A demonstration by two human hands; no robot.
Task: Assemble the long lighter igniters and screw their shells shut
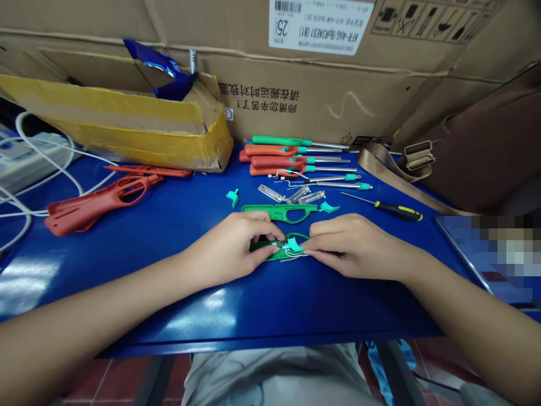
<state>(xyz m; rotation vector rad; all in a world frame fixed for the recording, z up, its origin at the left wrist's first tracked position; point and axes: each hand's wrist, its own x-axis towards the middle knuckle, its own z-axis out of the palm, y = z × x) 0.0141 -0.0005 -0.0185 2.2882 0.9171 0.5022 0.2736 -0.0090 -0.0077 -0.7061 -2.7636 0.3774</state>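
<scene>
Near the middle of the blue table, my left hand (pixel 243 245) grips a green lighter shell half (pixel 276 255), thumb and fingers closed around its end and a small dark part. My right hand (pixel 357 245) pinches a teal trigger (pixel 295 245) over this shell; thin white wires (pixel 291 253) run beside it. Just behind lies another green shell half (pixel 270 212), with a second teal trigger (pixel 328 207) at its right end. A loose teal trigger (pixel 233 197) sits farther left. Several clear fuel tanks (pixel 271 193) lie beyond, partly overlapping. My fingertips hide some of the held parts.
Orange and green stick lighters (pixel 276 162) lie in a row at the back, beside metal tubes (pixel 338 185). A screwdriver (pixel 399 211) rests right. Red shell halves (pixel 97 203), white cables (pixel 70 163) and a yellow-taped box (pixel 169 124) stand left. A strap (pixel 389 169) crosses the right side.
</scene>
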